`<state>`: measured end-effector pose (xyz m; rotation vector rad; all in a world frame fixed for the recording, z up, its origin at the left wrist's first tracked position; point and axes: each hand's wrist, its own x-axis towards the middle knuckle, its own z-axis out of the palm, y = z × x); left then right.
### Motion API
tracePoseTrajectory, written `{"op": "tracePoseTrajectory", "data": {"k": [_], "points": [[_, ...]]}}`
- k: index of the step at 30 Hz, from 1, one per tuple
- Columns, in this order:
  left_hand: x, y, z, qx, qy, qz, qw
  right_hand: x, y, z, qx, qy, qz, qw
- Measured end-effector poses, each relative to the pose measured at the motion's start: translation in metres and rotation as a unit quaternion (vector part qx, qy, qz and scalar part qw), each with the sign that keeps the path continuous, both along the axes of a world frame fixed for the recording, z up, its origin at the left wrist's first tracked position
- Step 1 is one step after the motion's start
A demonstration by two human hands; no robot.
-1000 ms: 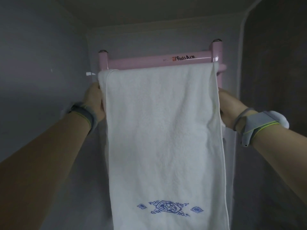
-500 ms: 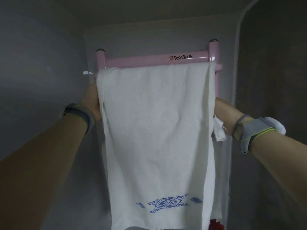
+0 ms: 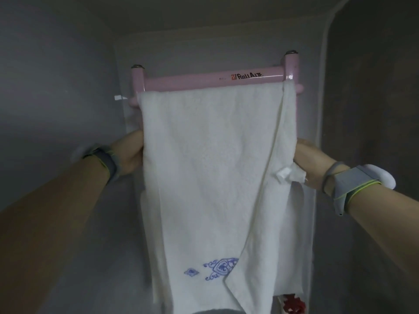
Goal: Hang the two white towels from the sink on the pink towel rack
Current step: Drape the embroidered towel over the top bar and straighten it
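Note:
A white towel point(image 3: 204, 177) with blue embroidery near its bottom hangs over a bar of the pink towel rack point(image 3: 204, 81) on the wall ahead. Its right side is folded inward, covering part of the embroidery. My left hand point(image 3: 130, 152) grips the towel's left edge at mid height, fingers hidden behind the cloth. My right hand point(image 3: 310, 162) grips the right edge, where a small white label sticks out. Both wrists wear grey bands. A second towel is not visible.
Grey walls close in on the left and right of the rack. A small red and white object point(image 3: 292, 304) shows below the towel's lower right corner. A pale vertical strip point(image 3: 322, 109) runs down just right of the rack.
Both hands have slid down along the towel's edges. The front of the towel has risen, and its right side has folded inward over the embroidery.

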<state>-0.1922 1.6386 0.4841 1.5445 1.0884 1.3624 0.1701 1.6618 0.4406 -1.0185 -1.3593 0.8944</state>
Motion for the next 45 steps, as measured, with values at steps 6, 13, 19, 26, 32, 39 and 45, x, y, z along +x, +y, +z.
{"op": "tracePoseTrajectory", "data": {"k": [6, 13, 19, 26, 32, 39, 45], "points": [[-0.007, -0.012, -0.018, -0.036, 0.09, 0.022, 0.995, 0.003, -0.006, -0.015, 0.012, -0.01, 0.007, 1.0], [-0.007, -0.031, -0.041, -0.06, 0.098, 0.072, 0.991, 0.002, -0.016, -0.034, 0.023, -0.001, 0.005, 1.0], [-0.003, -0.045, -0.062, -0.073, 0.124, 0.073, 0.987, 0.007, -0.026, -0.053, 0.02, 0.0, -0.012, 1.0], [-0.001, -0.056, -0.087, -0.135, 0.138, 0.089, 0.977, 0.009, -0.041, -0.075, 0.001, -0.045, -0.026, 0.999], [0.001, -0.064, -0.096, -0.15, 0.137, 0.097, 0.974, 0.011, -0.048, -0.086, 0.003, -0.083, -0.027, 0.996], [-0.006, -0.064, -0.059, -0.032, 0.203, 0.24, 0.949, 0.002, -0.057, -0.051, 0.125, -0.186, -0.257, 0.94], [0.022, -0.059, 0.009, 0.244, 0.213, 0.376, 0.868, -0.035, -0.065, 0.016, 0.402, -0.214, -0.342, 0.822]]}}
